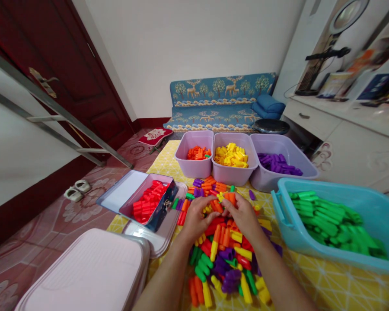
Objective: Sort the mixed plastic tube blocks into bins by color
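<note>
Colourful bullet-shaped plastic building pieces lie in a mixed pile (pixel 227 268) on the yellow patterned table. Over its far part, my left hand (pixel 196 216) curls with thumb and fingers around an orange piece (pixel 216 205). Close beside it, my right hand (pixel 244 216) grips an orange building piece (pixel 229 198), with a bit of yellow showing at the fingertips. The fingertips of both hands nearly meet, and whether these pieces are joined I cannot tell. Below my hands lie orange, yellow, purple, green and red pieces, some stuck together in rows.
Lilac bins stand at the back with orange (pixel 193 168), yellow (pixel 233 175) and purple (pixel 262 183) pieces. A turquoise bin (pixel 298 242) with green pieces is at right. An open case (pixel 158 222) of red pieces sits left on a lid, near stacked pale lids (pixel 84 272).
</note>
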{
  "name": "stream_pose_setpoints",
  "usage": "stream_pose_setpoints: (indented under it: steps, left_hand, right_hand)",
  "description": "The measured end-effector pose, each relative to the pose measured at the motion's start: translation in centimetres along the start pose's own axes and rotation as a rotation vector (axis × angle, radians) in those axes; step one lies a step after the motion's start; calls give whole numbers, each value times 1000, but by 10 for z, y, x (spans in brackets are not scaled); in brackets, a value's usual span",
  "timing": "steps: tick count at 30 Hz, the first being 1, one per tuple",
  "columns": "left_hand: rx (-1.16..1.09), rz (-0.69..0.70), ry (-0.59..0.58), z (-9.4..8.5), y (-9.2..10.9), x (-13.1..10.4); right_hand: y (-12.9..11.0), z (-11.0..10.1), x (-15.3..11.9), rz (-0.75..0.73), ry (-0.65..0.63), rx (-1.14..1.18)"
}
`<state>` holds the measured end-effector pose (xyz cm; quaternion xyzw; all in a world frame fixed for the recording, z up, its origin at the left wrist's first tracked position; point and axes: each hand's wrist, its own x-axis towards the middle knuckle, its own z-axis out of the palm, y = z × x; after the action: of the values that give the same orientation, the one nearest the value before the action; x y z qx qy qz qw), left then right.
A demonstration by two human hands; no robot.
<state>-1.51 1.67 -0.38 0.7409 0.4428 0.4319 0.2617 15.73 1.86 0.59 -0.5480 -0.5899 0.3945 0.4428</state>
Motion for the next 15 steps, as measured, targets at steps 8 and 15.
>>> stream_pose_setpoints:
  steps: [8, 15]
  left_hand:
    - [-23, 64, 147, -4, 8, 4]
    - [-185, -113, 344, -10, 19, 14]
  right_hand:
    - [7, -4, 2, -230, 177, -165]
    - [15, -2, 5, -156, 90, -179]
